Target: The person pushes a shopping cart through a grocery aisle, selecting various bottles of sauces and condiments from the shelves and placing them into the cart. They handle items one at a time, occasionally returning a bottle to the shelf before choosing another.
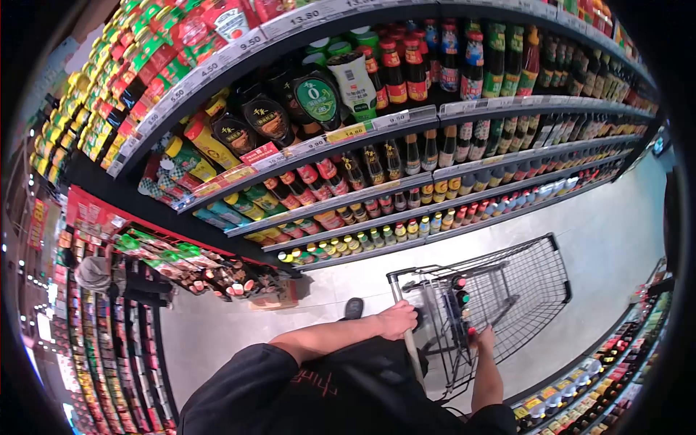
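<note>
My left hand [398, 320] is wrapped round the handle bar [410, 348] of a black wire shopping cart [533, 290]. Inside the cart's near end, several bottles with red, green and dark caps [462, 296] stand close together. My right hand [483, 337] reaches over the cart's near part, its fingers closed at the red cap of a bottle [471, 331]. How firmly it grips that cap is too small to tell.
Long shelves of sauce bottles [391, 163] run ahead, with price strips along their edges. More shelves stand at the lower right [594, 380]. At the left are a display of packets [174, 257] and a person in a grey hat [93, 274]. A cardboard box [279, 296] sits on the floor.
</note>
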`<action>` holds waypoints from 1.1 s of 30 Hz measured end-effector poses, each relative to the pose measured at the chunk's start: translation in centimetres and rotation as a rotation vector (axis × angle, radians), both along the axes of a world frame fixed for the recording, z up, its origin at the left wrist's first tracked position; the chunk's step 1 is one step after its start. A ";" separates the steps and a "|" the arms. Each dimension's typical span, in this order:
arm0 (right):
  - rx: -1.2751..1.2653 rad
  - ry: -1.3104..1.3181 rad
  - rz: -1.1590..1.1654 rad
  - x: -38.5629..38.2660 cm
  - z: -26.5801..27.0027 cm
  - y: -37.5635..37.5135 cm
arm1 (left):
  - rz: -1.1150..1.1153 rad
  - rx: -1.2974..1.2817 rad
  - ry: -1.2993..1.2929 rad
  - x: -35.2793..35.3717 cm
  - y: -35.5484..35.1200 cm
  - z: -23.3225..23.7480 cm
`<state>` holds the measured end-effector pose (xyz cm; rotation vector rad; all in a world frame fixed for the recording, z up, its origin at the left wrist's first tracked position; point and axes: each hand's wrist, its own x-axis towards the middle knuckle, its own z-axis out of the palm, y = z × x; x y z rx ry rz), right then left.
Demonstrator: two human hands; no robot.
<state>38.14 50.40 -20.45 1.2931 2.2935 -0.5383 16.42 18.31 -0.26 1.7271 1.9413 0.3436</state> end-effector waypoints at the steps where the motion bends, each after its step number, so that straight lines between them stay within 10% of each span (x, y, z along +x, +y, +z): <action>1: 0.073 0.117 -0.050 -0.7 1.5 0.1 | -0.015 0.013 -0.003 -0.1 -0.3 -0.3; 4: 0.348 0.630 -0.024 -5.8 6.8 0.6 | -0.080 0.046 0.019 -0.5 -1.1 -0.4; 15: -0.823 1.244 0.266 -36.3 39.8 -26.9 | -0.206 0.042 -0.054 -2.8 -5.5 -4.0; 33: -0.169 1.059 0.293 -55.7 43.7 -38.4 | -0.311 -0.084 0.057 -4.9 -15.2 -0.1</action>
